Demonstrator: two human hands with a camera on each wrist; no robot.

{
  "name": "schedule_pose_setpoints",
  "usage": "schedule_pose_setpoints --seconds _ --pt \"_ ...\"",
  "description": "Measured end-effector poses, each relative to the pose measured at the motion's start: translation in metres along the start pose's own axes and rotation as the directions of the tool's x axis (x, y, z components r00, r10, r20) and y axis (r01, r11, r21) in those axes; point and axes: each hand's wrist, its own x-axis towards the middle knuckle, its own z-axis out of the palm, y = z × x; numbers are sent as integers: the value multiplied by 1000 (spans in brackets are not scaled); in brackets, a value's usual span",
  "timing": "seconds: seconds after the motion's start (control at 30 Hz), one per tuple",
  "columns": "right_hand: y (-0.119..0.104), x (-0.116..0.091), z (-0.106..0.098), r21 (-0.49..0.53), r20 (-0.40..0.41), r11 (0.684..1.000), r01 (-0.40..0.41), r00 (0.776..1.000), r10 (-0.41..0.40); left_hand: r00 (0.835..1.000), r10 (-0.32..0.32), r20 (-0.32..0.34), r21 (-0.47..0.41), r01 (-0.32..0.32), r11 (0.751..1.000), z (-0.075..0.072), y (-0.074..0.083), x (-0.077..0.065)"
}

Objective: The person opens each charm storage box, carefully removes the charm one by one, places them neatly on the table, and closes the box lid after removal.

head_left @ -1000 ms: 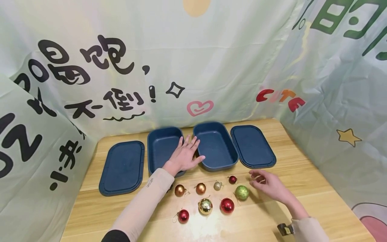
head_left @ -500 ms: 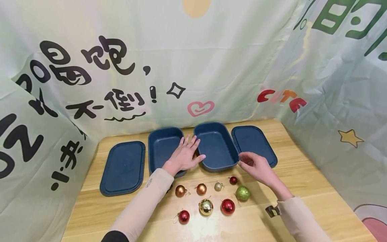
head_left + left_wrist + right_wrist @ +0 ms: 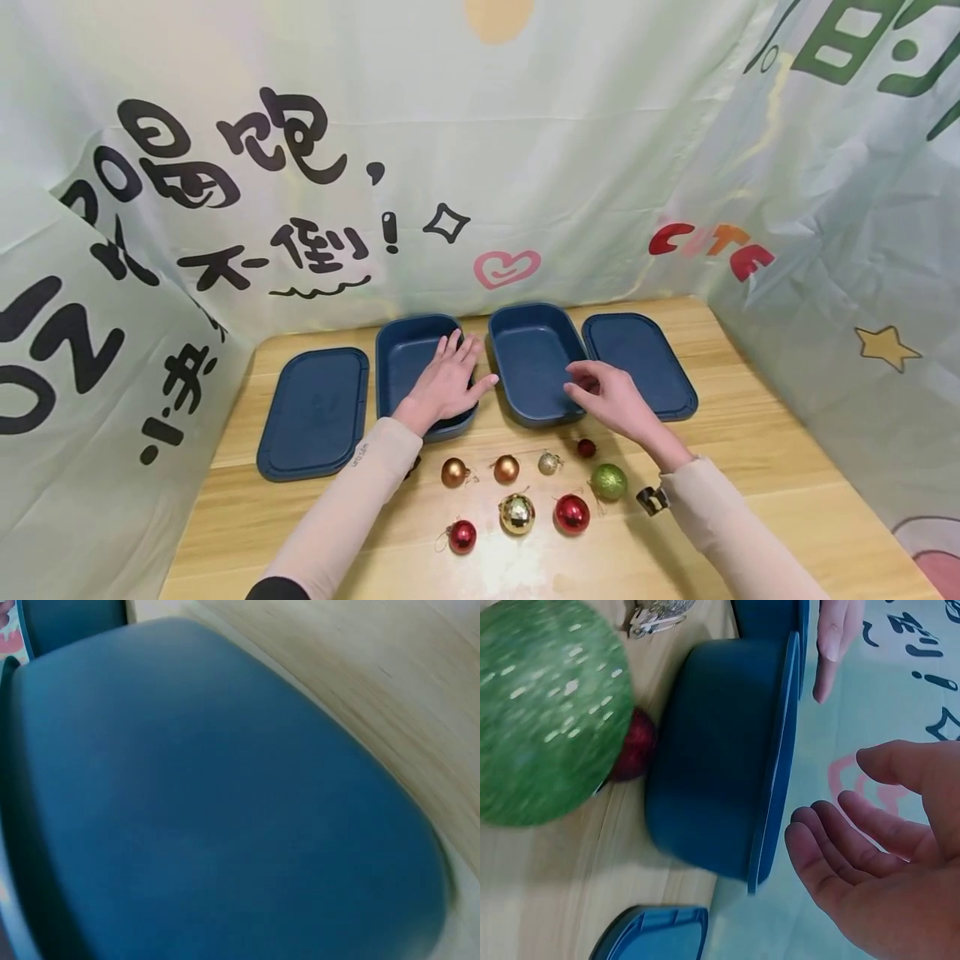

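Note:
With fingers spread, my left hand [image 3: 442, 383] is over the right rim of the left blue container [image 3: 405, 358]; whether it touches cannot be seen. My right hand [image 3: 609, 400] hovers by the near right corner of the right blue container [image 3: 532, 367]. Its fingers bend loosely around nothing, as the right wrist view also shows. In front lie a dark red ball [image 3: 587, 448], a glittery green ball [image 3: 547, 712], a silver ball [image 3: 548, 462], two copper balls [image 3: 453, 472], a gold ball [image 3: 517, 513] and two shiny red balls [image 3: 572, 514]. The left wrist view holds mostly container wall [image 3: 225, 795].
A flat blue lid [image 3: 315, 417] lies left of the containers, and another blue lid [image 3: 645, 362] lies to their right, partly behind my right hand. Printed cloth [image 3: 585, 167] hangs behind and beside the wooden table [image 3: 780, 500].
My right hand has moved left and forward, from beside the green ball to the right container's near corner. My left hand has shifted slightly left, away from the right container. The balls stay put.

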Motion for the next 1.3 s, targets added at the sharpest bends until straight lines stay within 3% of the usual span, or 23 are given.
schedule_pose_setpoints --seconds 0.2,0.3,0.37,0.47,0.57,0.7,0.8,0.93,1.13,1.23,1.3 --pt "-9 12 14 8 26 1000 30 999 -30 999 -29 -17 -58 28 998 -5 -14 -7" --pt "-13 19 21 13 44 999 52 998 -53 996 -33 -83 -83 26 996 -7 -22 -12" --pt "-16 24 25 16 53 998 64 997 -64 986 -25 -164 -81 12 997 -9 -25 -17" --pt "-21 32 31 24 62 997 77 995 -79 951 -7 -310 -55 -10 998 -12 -31 -22" --pt "-26 39 37 36 70 996 86 994 -89 897 0 -442 -37 -18 999 -15 -37 -25" --pt "-33 48 45 52 86 996 76 993 -80 856 -64 -514 -89 21 996 -23 -44 -31" --pt "-40 55 50 72 97 995 62 993 -69 846 -147 -512 -165 71 984 -31 -49 -36" --pt "-50 66 58 105 106 993 55 992 -66 841 -287 -459 -288 165 943 -42 -56 -43" --pt "-62 81 72 200 122 980 8 992 -33 809 -457 -370 -460 268 847 -52 -70 -56" --pt "-64 86 79 256 127 966 -29 992 -4 806 -503 -311 -537 288 793 -54 -77 -64" --pt "-65 88 83 284 129 957 -51 991 14 800 -538 -264 -603 299 740 -55 -83 -70"
